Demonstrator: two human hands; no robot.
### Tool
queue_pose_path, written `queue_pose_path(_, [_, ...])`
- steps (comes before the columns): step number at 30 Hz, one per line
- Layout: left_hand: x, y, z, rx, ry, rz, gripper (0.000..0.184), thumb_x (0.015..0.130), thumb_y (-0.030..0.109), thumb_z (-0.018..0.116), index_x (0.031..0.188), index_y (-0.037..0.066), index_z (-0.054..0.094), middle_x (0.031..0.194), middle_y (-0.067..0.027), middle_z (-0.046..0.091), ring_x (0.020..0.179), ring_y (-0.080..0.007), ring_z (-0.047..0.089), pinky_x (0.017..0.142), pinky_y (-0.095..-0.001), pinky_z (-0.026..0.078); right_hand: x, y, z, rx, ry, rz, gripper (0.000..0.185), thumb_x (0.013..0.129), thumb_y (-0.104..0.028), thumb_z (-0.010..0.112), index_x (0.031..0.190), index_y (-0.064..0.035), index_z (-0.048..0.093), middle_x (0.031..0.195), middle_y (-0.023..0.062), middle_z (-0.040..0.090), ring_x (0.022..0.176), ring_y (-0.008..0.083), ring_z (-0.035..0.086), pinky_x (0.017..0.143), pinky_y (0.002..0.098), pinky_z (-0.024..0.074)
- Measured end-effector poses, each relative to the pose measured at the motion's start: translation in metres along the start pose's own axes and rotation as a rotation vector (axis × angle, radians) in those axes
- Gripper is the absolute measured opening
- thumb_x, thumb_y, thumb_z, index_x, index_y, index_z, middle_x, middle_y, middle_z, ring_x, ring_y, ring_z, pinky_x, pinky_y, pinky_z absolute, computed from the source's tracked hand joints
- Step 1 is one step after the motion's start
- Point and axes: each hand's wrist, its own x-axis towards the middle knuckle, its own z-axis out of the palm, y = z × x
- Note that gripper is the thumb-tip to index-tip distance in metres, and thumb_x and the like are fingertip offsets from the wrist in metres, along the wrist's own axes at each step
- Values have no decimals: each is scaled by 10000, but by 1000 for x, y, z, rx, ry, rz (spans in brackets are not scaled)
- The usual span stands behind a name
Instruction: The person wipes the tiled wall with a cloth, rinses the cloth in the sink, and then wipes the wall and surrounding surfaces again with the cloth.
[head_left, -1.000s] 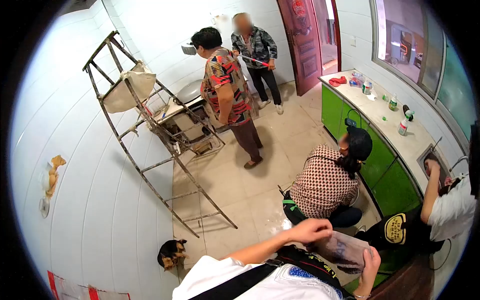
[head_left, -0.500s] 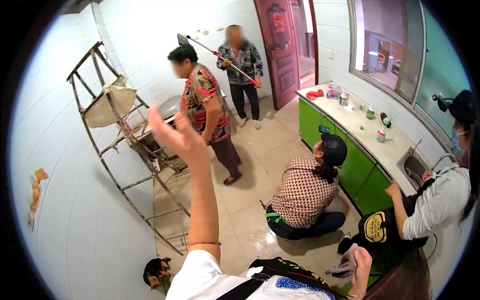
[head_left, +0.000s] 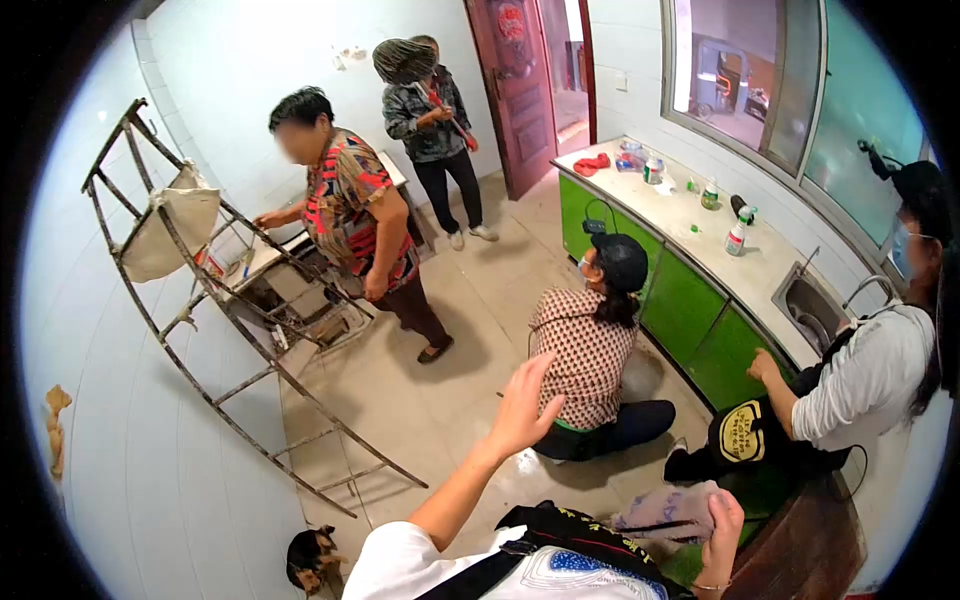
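The left hand (head_left: pixel 522 408) was raised and spread wide, fingers stretched forward and thumb held apart. In view it overlapped the lower back of a squatting person in a pink-and-black patterned top (head_left: pixel 580 345) and a black cap (head_left: pixel 620 262); whether it touched them could not be told. The right hand (head_left: pixel 722 530), lower and nearer the wearer, had its fingers curled around one end of a limp, greyish-pink cloth with darker markings (head_left: pixel 655 508), which hung out to that hand's left, clear of the left hand. A thin pale bracelet (head_left: pixel 712 587) circled the right wrist.

Ahead of the right hand stood glossy green cabinets (head_left: pixel 690 305) under a long cream surface (head_left: pixel 650 211), which bore a white spray bottle (head_left: pixel 736 238), a crumpled red cloth (head_left: pixel 590 164) and, set into its near end, a metal sink (head_left: pixel 800 293). Right of the right hand, a person in a grey long-sleeved top (head_left: pixel 865 375) reached an arm toward the cabinets.

Well to the left of the left hand leaned a rusty metal ladder (head_left: pixel 245 386); below it, left of both hands, lay a black-and-tan dog (head_left: pixel 308 560) on pale floor tiles (head_left: pixel 420 400).
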Motion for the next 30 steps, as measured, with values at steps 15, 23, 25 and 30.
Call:
queue_pose_path(15, [61,-129,41,-340,-244,-503,844,845,146,576,1486,69,32,978,-243,632,731,-293,642,715,-385,506,32,17,34,-62,-32,43,192,890,-124,593,998,32,621,905,45,648,761,125,589,711,257,465])
queue_pose_path(23, [199,-172,-16,-199,194,-201,414,901,147,540,1272,-4,434,788,-89,640,683,-150,596,645,-299,478,32,11,54,-238,92,-35,241,878,-167,643,1023,24,617,891,25,628,807,94,550,727,246,440])
queue_pose_path(25, [168,-147,17,-210,-30,-321,395,935,157,528,1311,65,446,809,-34,589,699,-99,537,622,-249,464,43,15,47,-305,44,160,258,870,-179,657,1024,25,621,884,16,625,799,86,542,714,243,442])
queue_pose_path(30, [45,-141,160,-741,-747,-337,495,890,106,616,1352,80,441,948,-10,552,816,-91,529,745,-242,456,69,-3,52,-243,16,237,231,864,-150,642,1022,19,632,864,-14,613,771,46,522,678,200,425])
